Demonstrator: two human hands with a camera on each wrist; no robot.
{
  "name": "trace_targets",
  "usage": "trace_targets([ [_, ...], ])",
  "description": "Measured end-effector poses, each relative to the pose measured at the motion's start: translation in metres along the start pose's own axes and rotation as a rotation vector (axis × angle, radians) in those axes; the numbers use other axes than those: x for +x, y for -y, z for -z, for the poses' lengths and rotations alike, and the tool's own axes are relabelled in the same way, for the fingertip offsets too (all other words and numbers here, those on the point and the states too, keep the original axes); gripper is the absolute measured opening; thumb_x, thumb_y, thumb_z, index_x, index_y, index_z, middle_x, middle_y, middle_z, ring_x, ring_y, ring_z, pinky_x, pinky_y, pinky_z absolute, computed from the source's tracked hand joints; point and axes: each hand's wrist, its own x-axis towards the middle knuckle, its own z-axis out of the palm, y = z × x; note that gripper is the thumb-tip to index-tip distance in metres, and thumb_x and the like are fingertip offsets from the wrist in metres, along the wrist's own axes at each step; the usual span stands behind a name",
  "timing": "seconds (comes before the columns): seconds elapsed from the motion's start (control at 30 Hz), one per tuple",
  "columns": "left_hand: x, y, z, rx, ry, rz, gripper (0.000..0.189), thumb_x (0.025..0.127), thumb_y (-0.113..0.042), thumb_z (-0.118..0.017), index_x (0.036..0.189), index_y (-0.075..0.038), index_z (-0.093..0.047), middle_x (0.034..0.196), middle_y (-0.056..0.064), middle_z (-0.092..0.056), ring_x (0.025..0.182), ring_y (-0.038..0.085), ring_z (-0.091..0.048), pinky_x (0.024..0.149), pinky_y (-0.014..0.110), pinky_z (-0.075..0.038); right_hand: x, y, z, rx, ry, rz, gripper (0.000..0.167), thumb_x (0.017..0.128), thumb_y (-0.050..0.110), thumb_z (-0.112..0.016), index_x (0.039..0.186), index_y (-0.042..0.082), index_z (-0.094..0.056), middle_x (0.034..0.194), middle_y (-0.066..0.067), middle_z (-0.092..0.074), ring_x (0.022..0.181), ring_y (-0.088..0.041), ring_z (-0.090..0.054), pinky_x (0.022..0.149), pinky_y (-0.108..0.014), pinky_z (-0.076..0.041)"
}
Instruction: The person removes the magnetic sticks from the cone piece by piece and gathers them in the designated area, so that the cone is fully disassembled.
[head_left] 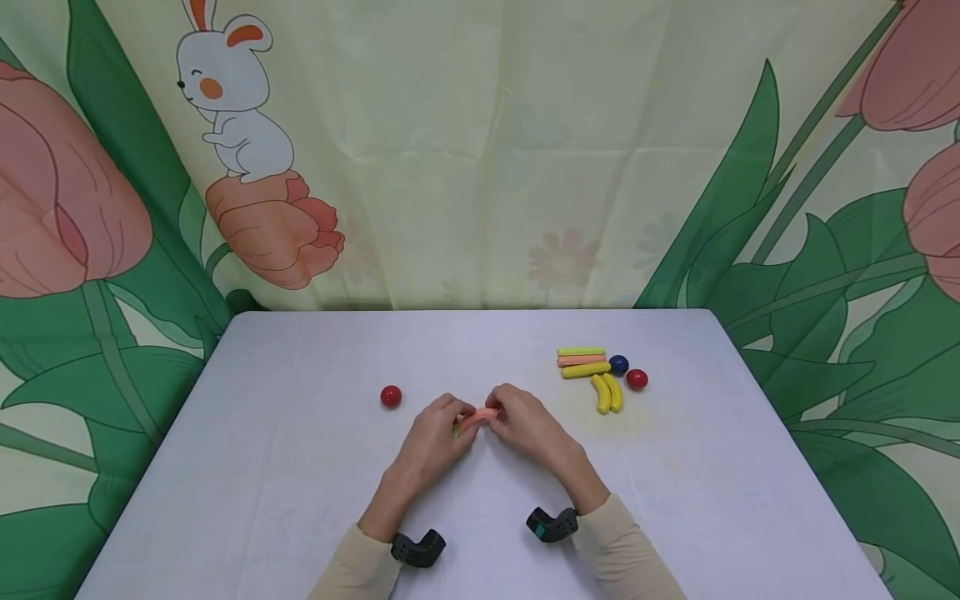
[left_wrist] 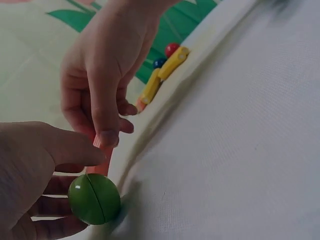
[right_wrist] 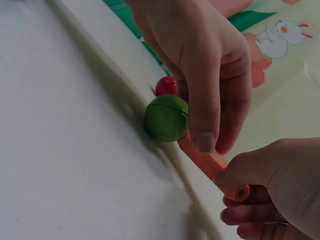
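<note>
My left hand [head_left: 437,433] and right hand [head_left: 528,423] meet over the middle of the white table, both pinching one orange-pink stick [right_wrist: 201,159]. The left thumb and fingers grip it near a green ball [left_wrist: 95,199], which has a thin groove across it and sits at the stick's left end. In the right wrist view, the right thumb and fingers hold the other end, where a small dark hole shows. From the head view the green ball is mostly hidden behind the left fingers.
A red ball [head_left: 391,397] lies left of the hands. To the back right are grouped a light green stick [head_left: 581,352], a pink stick [head_left: 581,361], a straight yellow stick [head_left: 585,370], a blue ball [head_left: 618,365], another red ball [head_left: 637,380] and two curved yellow pieces [head_left: 602,394].
</note>
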Motion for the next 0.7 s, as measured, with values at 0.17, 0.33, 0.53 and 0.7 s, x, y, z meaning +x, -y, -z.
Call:
trace_targets([
  [0.17,0.001,0.002,0.002,0.035,0.036,0.051,0.027,0.083,-0.022,-0.079,0.108,-0.012,-0.073,0.104,0.002,-0.066,0.080,0.009,-0.051,0.066,0.019,-0.045,0.000,-0.004,0.003,0.000,-0.040,-0.080,0.013,0.088,0.014,-0.074,0.097,0.012,-0.064,0.085,0.003,-0.059,0.075,-0.011,-0.052,0.069,-0.026,-0.048],
  [0.33,0.001,0.004,0.002,0.036,0.064,0.077,0.028,0.084,-0.018,-0.077,0.111,-0.012,-0.071,0.107,0.002,-0.065,0.087,0.011,-0.056,0.078,0.026,-0.054,0.000,-0.009,0.007,0.008,-0.026,-0.143,0.013,0.087,0.012,-0.073,0.093,0.013,-0.061,0.078,0.002,-0.056,0.072,-0.013,-0.050,0.065,-0.026,-0.045],
  [0.53,0.001,0.003,0.003,-0.023,0.094,0.078,0.030,0.085,-0.015,-0.077,0.113,-0.010,-0.070,0.107,0.003,-0.063,0.087,0.011,-0.057,0.081,0.028,-0.056,-0.001,-0.011,0.005,0.001,0.036,-0.128,0.014,0.089,0.018,-0.074,0.092,0.014,-0.061,0.073,0.002,-0.053,0.069,-0.013,-0.049,0.062,-0.026,-0.042],
  [0.7,0.002,0.003,0.003,-0.040,0.103,0.059,0.030,0.084,-0.013,-0.077,0.113,-0.009,-0.070,0.107,0.004,-0.063,0.087,0.011,-0.058,0.081,0.029,-0.056,0.000,-0.009,0.001,-0.007,0.056,-0.085,0.014,0.091,0.022,-0.073,0.096,0.012,-0.066,0.078,0.003,-0.057,0.071,-0.012,-0.051,0.065,-0.026,-0.044],
])
